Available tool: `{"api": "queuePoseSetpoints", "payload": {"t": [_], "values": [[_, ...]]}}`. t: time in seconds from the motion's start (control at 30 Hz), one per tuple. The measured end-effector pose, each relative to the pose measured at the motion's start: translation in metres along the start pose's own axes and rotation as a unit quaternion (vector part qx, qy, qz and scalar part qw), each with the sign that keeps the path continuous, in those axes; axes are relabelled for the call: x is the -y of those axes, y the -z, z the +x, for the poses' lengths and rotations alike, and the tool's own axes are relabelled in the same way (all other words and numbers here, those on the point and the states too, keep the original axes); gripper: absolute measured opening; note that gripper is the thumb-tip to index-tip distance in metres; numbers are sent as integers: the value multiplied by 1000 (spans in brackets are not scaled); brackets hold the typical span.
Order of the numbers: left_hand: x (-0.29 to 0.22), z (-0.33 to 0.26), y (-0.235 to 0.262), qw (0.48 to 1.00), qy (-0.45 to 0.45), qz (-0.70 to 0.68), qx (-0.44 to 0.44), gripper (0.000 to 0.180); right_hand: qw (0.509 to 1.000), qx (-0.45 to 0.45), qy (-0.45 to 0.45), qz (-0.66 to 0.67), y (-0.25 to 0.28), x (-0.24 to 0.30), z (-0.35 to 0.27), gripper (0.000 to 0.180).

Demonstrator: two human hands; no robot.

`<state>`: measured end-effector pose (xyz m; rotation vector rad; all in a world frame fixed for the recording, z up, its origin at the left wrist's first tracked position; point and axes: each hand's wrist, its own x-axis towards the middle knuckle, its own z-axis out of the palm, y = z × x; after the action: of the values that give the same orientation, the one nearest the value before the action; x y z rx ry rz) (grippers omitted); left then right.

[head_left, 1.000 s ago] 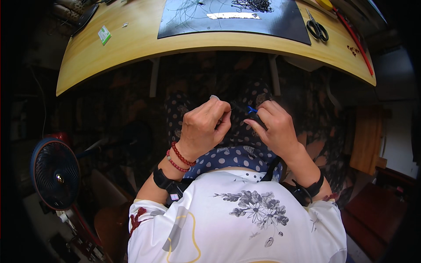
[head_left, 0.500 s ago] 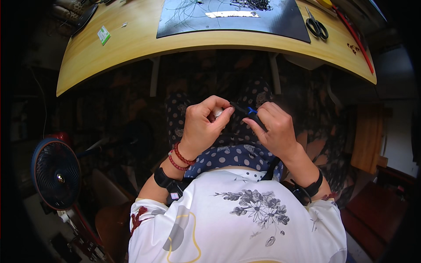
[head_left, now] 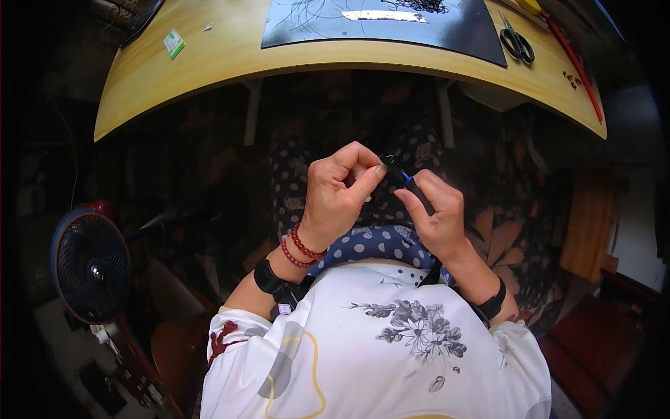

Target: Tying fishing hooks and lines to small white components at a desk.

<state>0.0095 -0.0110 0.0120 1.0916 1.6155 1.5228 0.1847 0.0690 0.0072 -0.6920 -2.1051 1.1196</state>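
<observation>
Both my hands are raised over my lap, between the table edge and my body. My right hand is closed around a slim black handheld tool with a blue part; its exact kind is unclear. The tool slants up and left toward my other fingertips. Thumb and forefinger of my left hand pinch a small dark, thin piece, perhaps thread or cord, right at the tool's tip. Something small and white shows partly inside the curled left fingers; most of it is hidden.
Ahead is a wooden table with a dark mat bearing black strands and a white strip. Black-handled scissors and a red rod lie right. A green-and-white packet lies left. A fan stands at my left.
The left hand has shifted slightly right and up, bringing its fingertips against the tool's tip. The right hand has moved a little down. The view has turned slightly.
</observation>
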Motion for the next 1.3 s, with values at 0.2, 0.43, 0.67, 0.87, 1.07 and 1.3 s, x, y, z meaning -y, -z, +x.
{"api": "queuePoseSetpoints", "payload": {"t": [0.2, 0.43, 0.67, 0.87, 1.07, 1.3], "values": [[-2, -3, 1, 999, 36, -22, 25, 6, 998, 32, -22, 51, 2, -1, -5, 19], [3, 4, -1, 999, 25, -35, 26, 8, 933, 49, -238, 266, -3, 3, -6, 32], [-1, 6, -7, 996, -53, 72, 8, 8, 895, -6, -275, 350, -11, 3, -2, 34], [10, 2, -3, 997, -11, 76, -16, 5, 970, -42, -189, 144, 13, -4, 12, 31], [-4, 7, 5, 995, 63, 71, 13, 31, 979, -33, -166, 114, 14, 1, 13, 29], [-3, 9, 21, 998, 16, 52, -29, 28, 998, -16, -64, -10, 11, -2, 9, 26]]}}
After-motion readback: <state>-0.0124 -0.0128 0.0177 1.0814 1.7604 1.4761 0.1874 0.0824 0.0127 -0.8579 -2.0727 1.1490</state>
